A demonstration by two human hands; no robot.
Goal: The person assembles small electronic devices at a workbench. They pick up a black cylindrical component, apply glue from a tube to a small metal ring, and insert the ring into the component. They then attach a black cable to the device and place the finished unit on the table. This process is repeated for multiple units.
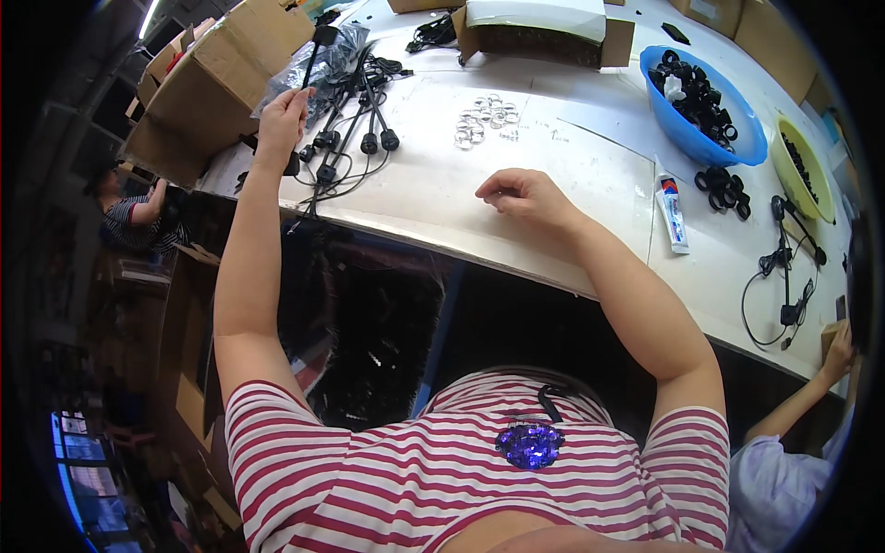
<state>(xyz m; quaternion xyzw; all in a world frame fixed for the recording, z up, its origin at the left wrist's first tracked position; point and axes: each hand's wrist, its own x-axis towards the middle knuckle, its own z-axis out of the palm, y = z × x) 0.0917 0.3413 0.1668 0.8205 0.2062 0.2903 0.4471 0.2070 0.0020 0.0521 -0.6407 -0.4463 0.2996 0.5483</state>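
My left hand (282,127) is closed around a thin black rod (313,64) with a wider head at its top end. A dark end of something shows just below the hand. Beside it lies a bunch of similar black rods with round heads and cables (355,129), partly on clear plastic wrap (346,51). My right hand (530,198) is over the front of the table (433,198), its fingers curled inward. Whatever its fingertips may hold is hidden. Beyond that hand lies a cluster of clear round lenses (484,120).
A blue basin of black rings (751,147) stands at the right, near a yellow basin (784,175). Loose black rings (724,189), a white-and-blue tube (673,217) and a cabled rod (785,267) lie nearby. Cardboard boxes (212,83) stand left. Another person's arm (811,392) reaches in right.
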